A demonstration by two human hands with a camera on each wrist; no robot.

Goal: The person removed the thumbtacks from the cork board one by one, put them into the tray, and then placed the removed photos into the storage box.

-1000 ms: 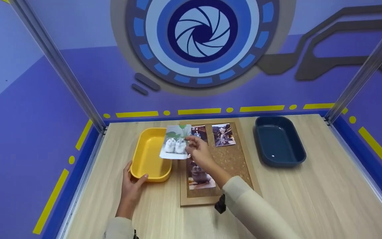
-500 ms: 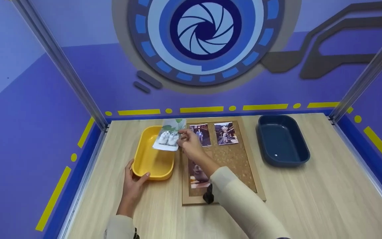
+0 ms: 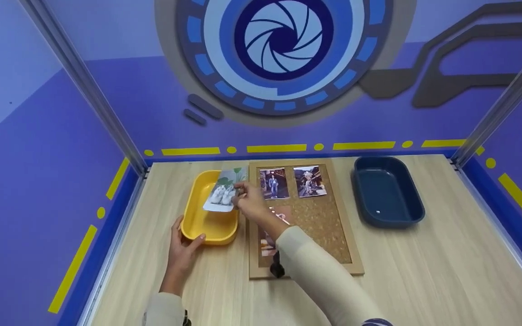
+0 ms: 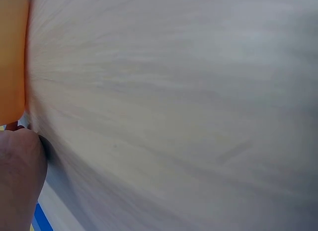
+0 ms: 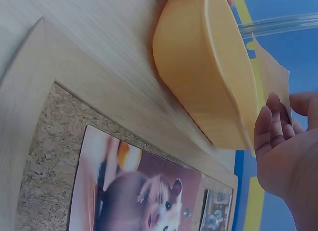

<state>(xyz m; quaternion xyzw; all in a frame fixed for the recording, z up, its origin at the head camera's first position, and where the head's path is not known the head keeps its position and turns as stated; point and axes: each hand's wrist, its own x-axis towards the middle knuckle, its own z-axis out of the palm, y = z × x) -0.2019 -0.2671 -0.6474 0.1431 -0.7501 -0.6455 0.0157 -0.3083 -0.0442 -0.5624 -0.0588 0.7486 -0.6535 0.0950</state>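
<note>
My right hand (image 3: pixel 253 203) pinches the right edge of a photo (image 3: pixel 221 194) between thumb and fingers. Two white, hamster-like animals and green leaves are printed on it. The photo is tilted above the yellow tray (image 3: pixel 210 230); the right wrist view shows the back of the photo (image 5: pixel 274 77). At the tray's near left corner my left hand (image 3: pixel 182 256) grips the wall, thumb over the rim. A framed corkboard (image 3: pixel 326 226) lies to the right, bearing two photos of people along its top. Lower left on it is a rodent photo (image 5: pixel 144 191), partly covered by my right arm in the head view.
A dark blue tray (image 3: pixel 388 194) stands right of the corkboard on the wooden table (image 3: pixel 451 271). Purple-blue walls (image 3: pixel 120 104) with metal corner posts close off the back and sides. A black object (image 3: pixel 277 267) hangs by my right sleeve.
My right hand has carried the hamster photo leftward, then slightly down over the yellow tray. The top-left photo on the corkboard is now uncovered. My left hand keeps its grip.
</note>
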